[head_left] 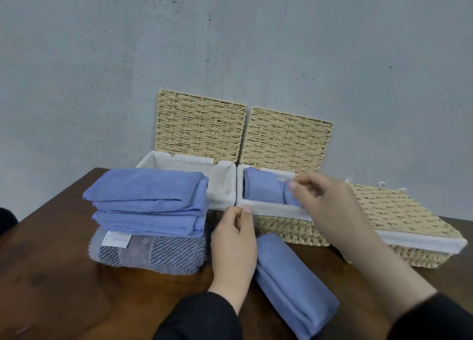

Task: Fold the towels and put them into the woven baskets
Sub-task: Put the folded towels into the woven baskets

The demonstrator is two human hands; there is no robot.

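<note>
1. On a dark wooden table (64,275) stand three woven baskets with white cloth liners: left basket (225,186) and middle basket (279,211) open, right basket (409,227) lidded.
2. Left hand (234,239) pinches the middle basket's liner rim.
3. Right hand (325,201), fingers curled, presses rolled blue towels (263,188) inside; their count is hidden.
4. Another blue roll (294,286) lies in front, partly cut off.
5. Two folded blue towels (151,204) top a grey striped towel (153,255).

On a dark wooden table (51,275), the left hand (234,239) pinches the front liner rim of the middle woven basket (281,213). The right hand (322,201) reaches into it, fingers on rolled blue towels (263,188). Another folded blue towel (291,286) lies in front, and a towel stack (148,206) sits left.
</note>
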